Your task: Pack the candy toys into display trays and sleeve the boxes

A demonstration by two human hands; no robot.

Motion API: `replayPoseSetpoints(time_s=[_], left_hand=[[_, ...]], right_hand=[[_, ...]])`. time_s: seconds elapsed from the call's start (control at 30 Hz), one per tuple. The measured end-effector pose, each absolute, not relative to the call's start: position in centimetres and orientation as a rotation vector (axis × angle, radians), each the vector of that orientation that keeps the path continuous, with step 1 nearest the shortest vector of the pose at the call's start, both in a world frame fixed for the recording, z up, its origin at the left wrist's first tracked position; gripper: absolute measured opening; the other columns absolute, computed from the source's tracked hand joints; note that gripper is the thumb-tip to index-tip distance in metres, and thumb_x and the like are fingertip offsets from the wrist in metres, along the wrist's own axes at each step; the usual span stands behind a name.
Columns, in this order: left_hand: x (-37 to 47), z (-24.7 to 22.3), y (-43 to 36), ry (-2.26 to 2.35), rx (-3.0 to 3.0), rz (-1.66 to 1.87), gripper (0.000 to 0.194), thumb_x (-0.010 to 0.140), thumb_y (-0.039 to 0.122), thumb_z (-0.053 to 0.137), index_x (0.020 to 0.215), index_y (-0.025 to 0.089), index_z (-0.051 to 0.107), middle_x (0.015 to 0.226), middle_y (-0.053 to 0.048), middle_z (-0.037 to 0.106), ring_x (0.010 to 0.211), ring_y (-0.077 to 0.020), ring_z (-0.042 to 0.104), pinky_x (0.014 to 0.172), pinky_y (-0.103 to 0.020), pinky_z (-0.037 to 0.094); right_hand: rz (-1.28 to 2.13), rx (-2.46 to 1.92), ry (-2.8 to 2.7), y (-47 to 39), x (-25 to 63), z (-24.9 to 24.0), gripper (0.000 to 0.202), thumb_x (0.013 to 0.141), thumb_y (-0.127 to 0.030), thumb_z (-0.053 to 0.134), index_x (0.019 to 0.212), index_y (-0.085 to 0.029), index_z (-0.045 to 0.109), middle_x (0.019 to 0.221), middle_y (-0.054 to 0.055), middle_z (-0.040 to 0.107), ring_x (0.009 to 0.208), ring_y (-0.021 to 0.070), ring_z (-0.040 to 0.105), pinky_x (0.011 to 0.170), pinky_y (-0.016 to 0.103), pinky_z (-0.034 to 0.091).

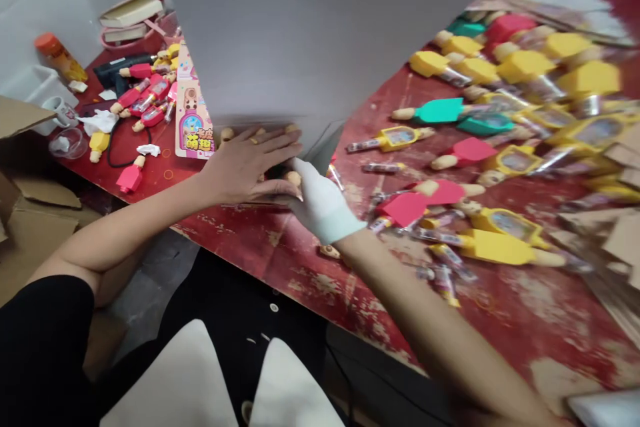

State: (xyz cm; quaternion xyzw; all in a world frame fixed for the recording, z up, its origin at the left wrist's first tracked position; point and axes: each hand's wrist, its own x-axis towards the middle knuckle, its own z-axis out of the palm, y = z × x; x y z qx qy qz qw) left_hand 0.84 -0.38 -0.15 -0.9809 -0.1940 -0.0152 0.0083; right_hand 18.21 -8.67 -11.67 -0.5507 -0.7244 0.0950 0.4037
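Note:
An open box with a colourful printed side stands at the table's edge. Its large grey panel, probably the lid, rises over the upper middle and hides much behind it. My left hand, bare with a ring, lies with fingers outstretched across the pieces in the box. Round beige toy heads show around the fingers. At the box's right end is my right hand in a white glove, close to my left fingertips. Its fingers are mostly hidden, so I cannot tell whether they grip anything.
Yellow, red and green toys with clear tubes cover the red worn table on the right. More red toys lie left, near a mug and an orange-capped bottle. Cardboard boxes stand at far left.

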Motion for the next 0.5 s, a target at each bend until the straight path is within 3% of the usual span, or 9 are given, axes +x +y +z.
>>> replayPoseSetpoints(time_s=[0.1, 0.23, 0.33, 0.4, 0.5], left_hand=[[1.4, -0.8, -0.9, -0.701, -2.990, -0.175, 0.057, 0.106, 0.054, 0.031, 0.152, 0.023, 0.046, 0.159, -0.009, 0.048, 0.145, -0.0270, 0.049, 0.123, -0.053, 0.033], [2.2, -1.3, -1.6, -0.489, -2.987, -0.158, 0.049, 0.105, 0.044, 0.042, 0.151, 0.027, 0.047, 0.163, -0.009, 0.042, 0.153, -0.0299, 0.038, 0.124, -0.057, 0.030], [2.0, -0.6, -2.3, -0.342, -3.004, -0.137, 0.042, 0.105, 0.043, 0.043, 0.141, 0.027, 0.057, 0.161, -0.008, 0.046, 0.154, -0.0310, 0.037, 0.127, -0.060, 0.026], [1.0, 0.2, -2.5, -0.370, -3.051, -0.240, 0.046, 0.104, 0.048, 0.046, 0.143, 0.026, 0.055, 0.159, -0.009, 0.048, 0.152, -0.0311, 0.039, 0.126, -0.059, 0.030], [-1.6, 1.0, -1.5, -0.724, -2.951, -0.980, 0.047, 0.104, 0.053, 0.044, 0.140, 0.024, 0.053, 0.147, -0.009, 0.057, 0.140, -0.0266, 0.052, 0.117, -0.050, 0.043]], right_hand=[[0.056, -1.381, -1.639, -11.0, 18.6, -12.8, 0.065, 0.095, -0.036, 0.057, 0.155, -0.018, 0.037, 0.141, 0.018, 0.053, 0.133, 0.0295, 0.053, 0.111, 0.049, 0.050], [0.037, -1.385, -1.616, -12.9, 18.9, -14.5, 0.072, 0.100, -0.043, 0.046, 0.164, -0.021, 0.021, 0.156, 0.017, 0.042, 0.148, 0.0311, 0.040, 0.120, 0.055, 0.041], [0.088, -1.309, -1.771, -12.5, 18.9, -15.6, 0.066, 0.102, -0.044, 0.042, 0.162, -0.019, 0.030, 0.154, 0.016, 0.047, 0.148, 0.0305, 0.041, 0.121, 0.056, 0.040], [0.078, -1.301, -1.724, -12.4, 19.9, -16.2, 0.057, 0.103, -0.039, 0.043, 0.157, -0.020, 0.040, 0.153, 0.014, 0.050, 0.147, 0.0277, 0.043, 0.122, 0.053, 0.040], [0.006, -1.444, -1.411, -12.8, 22.6, -17.5, 0.058, 0.102, -0.039, 0.044, 0.156, -0.019, 0.041, 0.154, 0.015, 0.048, 0.147, 0.0271, 0.043, 0.123, 0.053, 0.038]])
